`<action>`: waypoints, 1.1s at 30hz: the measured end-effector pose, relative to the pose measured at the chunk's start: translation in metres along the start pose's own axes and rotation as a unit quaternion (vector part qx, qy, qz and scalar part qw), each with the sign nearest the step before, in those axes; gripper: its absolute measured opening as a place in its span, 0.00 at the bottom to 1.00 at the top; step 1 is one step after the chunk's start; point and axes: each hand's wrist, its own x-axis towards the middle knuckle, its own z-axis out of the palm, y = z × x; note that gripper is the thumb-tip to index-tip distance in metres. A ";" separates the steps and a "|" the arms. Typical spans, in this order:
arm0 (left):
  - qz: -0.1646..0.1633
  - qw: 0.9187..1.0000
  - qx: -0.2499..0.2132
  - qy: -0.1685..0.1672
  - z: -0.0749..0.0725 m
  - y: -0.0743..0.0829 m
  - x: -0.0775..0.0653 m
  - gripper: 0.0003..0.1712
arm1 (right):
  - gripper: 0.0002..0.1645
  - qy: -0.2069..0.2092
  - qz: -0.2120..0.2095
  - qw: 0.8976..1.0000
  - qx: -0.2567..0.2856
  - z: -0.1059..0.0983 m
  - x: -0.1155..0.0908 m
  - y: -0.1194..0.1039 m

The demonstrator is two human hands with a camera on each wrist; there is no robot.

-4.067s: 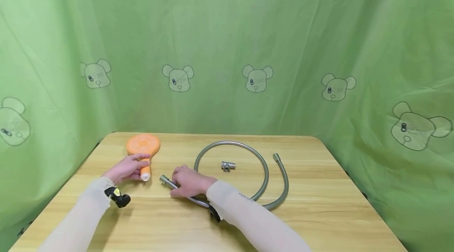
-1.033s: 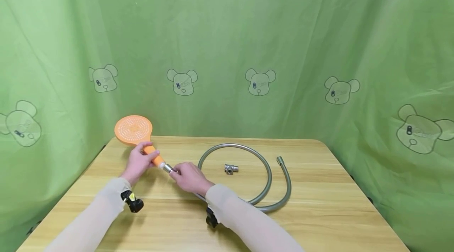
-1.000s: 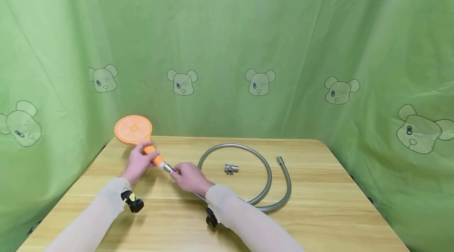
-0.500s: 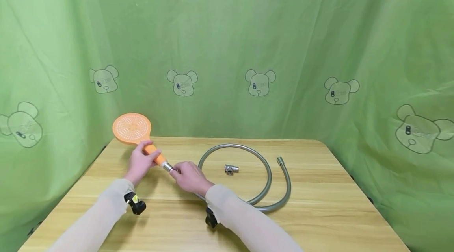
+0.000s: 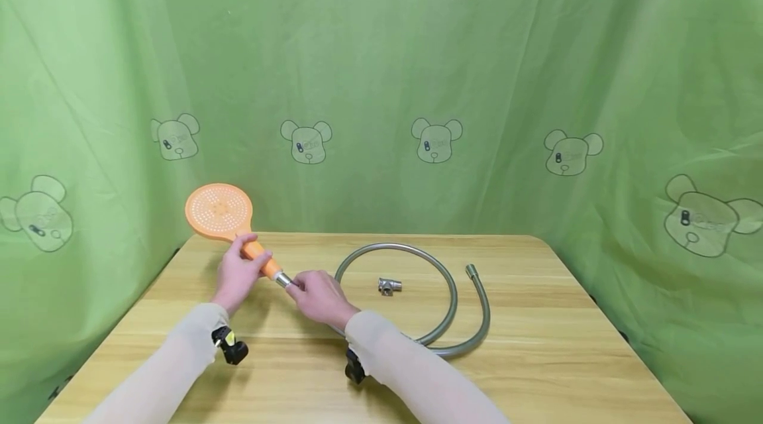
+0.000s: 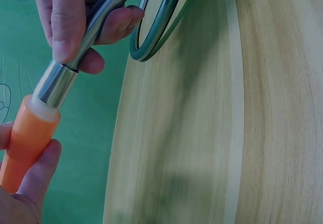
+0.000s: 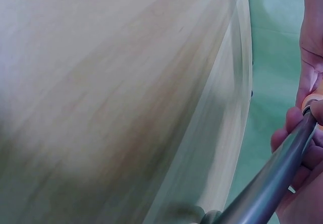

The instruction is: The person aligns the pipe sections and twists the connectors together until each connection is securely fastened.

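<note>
My left hand [image 5: 237, 273] grips the handle of an orange shower head [image 5: 218, 210], its perforated round face turned toward me and raised over the back left of the table. With my right hand [image 5: 322, 297] I hold the grey shower hose [image 5: 454, 305] just behind its metal end nut [image 6: 57, 84]. In the left wrist view that nut meets the white collar [image 6: 44, 109] at the foot of the orange handle, and the two stand in line. The rest of the hose loops over the table, partly hidden by my right forearm.
A small chrome tee fitting [image 5: 389, 286] lies inside the hose loop. The hose's free end [image 5: 471, 271] points to the back right of the wooden table [image 5: 554, 358]. Green printed curtain [image 5: 369, 192] hangs around the back and sides.
Earlier the shower head was low at the table and the hose end apart from it. Both were lifted and brought together; over the last second the head has tipped slightly higher.
</note>
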 end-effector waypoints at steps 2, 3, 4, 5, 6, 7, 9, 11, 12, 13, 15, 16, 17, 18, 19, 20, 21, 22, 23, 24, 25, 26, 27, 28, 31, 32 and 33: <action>0.001 1.000 0.004 0.004 0.001 0.000 0.000 0.34 | 0.19 0.002 0.000 1.000 -0.004 -0.001 0.000 0.000; 0.000 1.000 0.006 0.007 0.002 0.000 -0.001 0.34 | 0.19 0.003 0.000 1.000 -0.005 -0.001 -0.001 0.000; -0.002 1.000 0.007 0.011 0.002 0.000 -0.001 0.34 | 0.19 0.003 -0.001 1.000 -0.006 -0.001 0.000 0.000; -0.005 1.000 0.006 0.013 0.003 0.000 -0.001 0.34 | 0.19 0.003 -0.002 1.000 -0.006 -0.001 0.000 0.000; -0.008 1.000 0.004 0.017 0.003 0.000 -0.001 0.34 | 0.19 0.003 -0.002 1.000 -0.006 -0.001 0.000 0.000; -0.010 1.000 0.000 0.021 0.004 -0.001 -0.001 0.34 | 0.18 0.004 -0.002 1.000 -0.006 -0.002 0.000 0.000; -0.015 0.999 -0.006 0.028 0.004 -0.002 -0.002 0.34 | 0.18 0.003 0.000 1.000 -0.004 -0.002 0.000 0.000; -0.018 0.999 -0.012 0.032 0.005 -0.002 -0.002 0.34 | 0.17 0.002 0.004 1.000 0.002 -0.002 0.001 0.000; -0.018 0.999 -0.012 0.034 0.006 -0.002 -0.003 0.34 | 0.17 0.000 0.007 1.000 0.007 -0.002 0.001 0.000; -0.019 0.999 -0.013 0.035 0.006 -0.002 -0.003 0.34 | 0.17 -0.003 0.010 1.000 0.013 -0.002 0.002 0.000; -0.019 0.999 -0.007 0.036 0.006 -0.002 -0.003 0.33 | 0.16 -0.009 0.016 1.000 0.026 -0.002 0.002 0.000; -0.018 0.999 -0.004 0.036 0.005 -0.002 -0.003 0.33 | 0.16 -0.013 0.018 0.999 0.032 -0.002 0.002 0.000; -0.016 0.999 0.000 0.036 0.005 -0.002 -0.003 0.33 | 0.16 -0.015 0.020 0.999 0.038 -0.001 0.002 0.000; -0.015 0.999 0.003 0.036 0.005 -0.002 -0.003 0.33 | 0.15 -0.018 0.023 0.999 0.042 -0.001 0.002 0.000; -0.013 0.999 0.006 0.037 0.005 -0.001 -0.003 0.33 | 0.15 -0.019 0.023 0.999 0.044 -0.001 0.003 0.000; -0.012 0.999 0.009 0.037 0.005 -0.001 -0.002 0.33 | 0.15 -0.021 0.023 0.999 0.045 0.000 0.003 0.000; -0.012 0.999 0.010 0.037 0.005 -0.001 -0.002 0.33 | 0.15 -0.022 0.024 0.998 0.046 0.000 0.004 0.000; -0.012 0.999 0.009 0.036 0.004 -0.001 -0.002 0.33 | 0.15 -0.024 0.025 0.998 0.047 0.000 0.004 0.000; -0.012 0.999 0.009 0.036 0.004 -0.001 -0.002 0.33 | 0.15 -0.024 0.026 0.998 0.048 0.001 0.005 0.000; -0.013 0.999 0.009 0.035 0.004 -0.001 -0.002 0.33 | 0.15 -0.026 0.028 0.998 0.050 0.001 0.005 0.000; -0.014 0.999 0.007 0.034 0.004 -0.001 -0.002 0.33 | 0.16 -0.027 0.028 0.998 0.051 0.001 0.005 0.000; -0.016 0.999 0.006 0.033 0.004 -0.002 -0.002 0.32 | 0.16 -0.027 0.028 0.998 0.054 0.002 0.006 0.000; -0.016 0.999 0.006 0.033 0.004 -0.002 -0.002 0.32 | 0.17 -0.027 0.028 0.998 0.056 0.002 0.006 0.000; -0.015 0.999 0.006 0.032 0.004 -0.002 -0.002 0.32 | 0.17 -0.027 0.027 0.998 0.058 0.002 0.006 0.000; -0.011 0.999 0.013 0.036 0.005 -0.003 -0.002 0.32 | 0.18 -0.026 0.022 0.998 0.055 0.003 0.006 0.001; -0.009 0.999 0.017 0.039 0.005 -0.003 -0.002 0.31 | 0.19 -0.027 0.021 0.998 0.054 0.003 0.007 0.001; -0.006 0.999 0.020 0.040 0.006 -0.003 -0.002 0.31 | 0.19 -0.028 0.020 0.998 0.052 0.003 0.007 0.001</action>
